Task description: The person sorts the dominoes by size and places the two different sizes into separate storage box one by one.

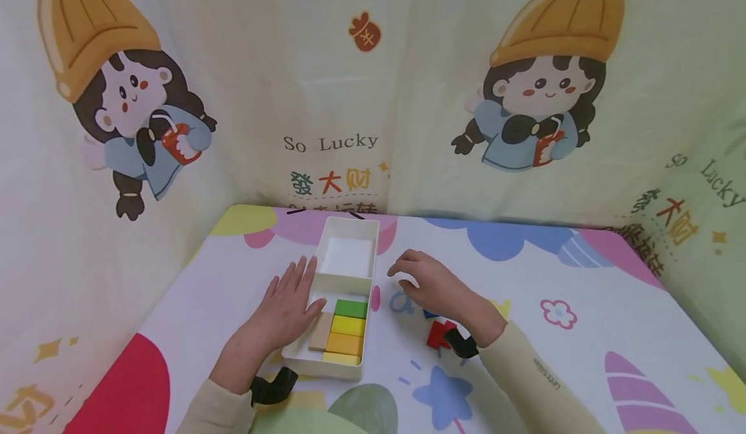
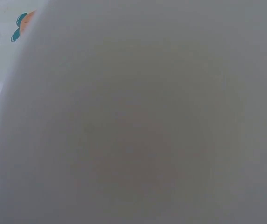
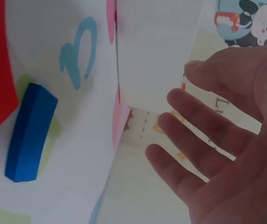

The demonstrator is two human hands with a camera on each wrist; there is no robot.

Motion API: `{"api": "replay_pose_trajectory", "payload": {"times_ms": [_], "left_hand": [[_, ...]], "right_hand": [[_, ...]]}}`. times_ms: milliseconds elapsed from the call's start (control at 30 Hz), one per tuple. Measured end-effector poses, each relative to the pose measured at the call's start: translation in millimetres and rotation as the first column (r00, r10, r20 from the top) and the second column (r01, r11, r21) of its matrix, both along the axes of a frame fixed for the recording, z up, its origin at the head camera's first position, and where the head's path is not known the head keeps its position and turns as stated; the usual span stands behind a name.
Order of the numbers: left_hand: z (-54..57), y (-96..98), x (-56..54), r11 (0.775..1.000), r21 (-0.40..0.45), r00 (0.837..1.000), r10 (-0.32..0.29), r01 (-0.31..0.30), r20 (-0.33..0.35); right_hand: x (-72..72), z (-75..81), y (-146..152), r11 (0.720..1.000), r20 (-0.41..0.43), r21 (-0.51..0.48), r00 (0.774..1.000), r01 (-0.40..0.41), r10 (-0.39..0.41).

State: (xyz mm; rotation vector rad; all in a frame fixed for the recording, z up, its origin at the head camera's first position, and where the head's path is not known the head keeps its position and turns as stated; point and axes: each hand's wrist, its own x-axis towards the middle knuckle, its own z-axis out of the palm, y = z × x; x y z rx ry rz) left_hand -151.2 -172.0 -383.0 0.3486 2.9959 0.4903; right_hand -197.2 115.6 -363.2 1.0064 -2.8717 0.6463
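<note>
1. The left hand [image 1: 285,308] lies along the left side of the white box [image 1: 324,370], back of the hand up, fingers straight and slightly fanned, thumb spread away from them; whether it touches the rim I cannot tell
2. The box has two open sections – its front one is just right of this hand, with the thumb over its left side, near the tan block [image 1: 321,331]
3. Right of the tan block, a green block [image 1: 351,309], a yellow block [image 1: 348,326], an orange block [image 1: 344,344] and a pale yellow block [image 1: 341,359] run in a row from back to front
4. The right hand [image 1: 437,285] is to the right of the box, apart from it, its fingers parted and loosely bent
5. Red pieces [image 1: 438,334] and a blue block [image 3: 30,135] lie on the patterned tablecloth [image 1: 513,291] near the right wrist – beside the hand, outside its fingers
</note>
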Motion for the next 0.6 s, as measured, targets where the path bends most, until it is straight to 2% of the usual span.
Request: {"api": "replay_pose_trajectory", "payload": {"times_ms": [167, 367, 467, 600], "left_hand": [[0.1, -0.4, 0.1, 1.000, 0.005, 1.000, 0.001, -0.001, -0.003], [0.1, 0.1, -0.4, 1.000, 0.004, 1.000, 0.000, 0.000, -0.004], [0.1, 0.4, -0.3, 1.000, 0.004, 1.000, 0.002, -0.001, -0.010], [-0.2, -0.1, 0.2, 1.000, 0.002, 1.000, 0.000, 0.000, -0.007]], "right_hand": [[15.0, -4.4, 14.9, 0.997, 0.052, -0.030, 0.996, 0.067, -0.066], [29.2, -12.8, 34.8, 0.990, 0.062, -0.069, 0.991, 0.126, -0.122], [33.8, -16.8, 40.8, 0.981, 0.112, -0.085, 0.980, 0.173, -0.163], [37.6, -23.6, 44.2, 0.971, 0.178, -0.051, 0.959, 0.232, -0.220]]}}
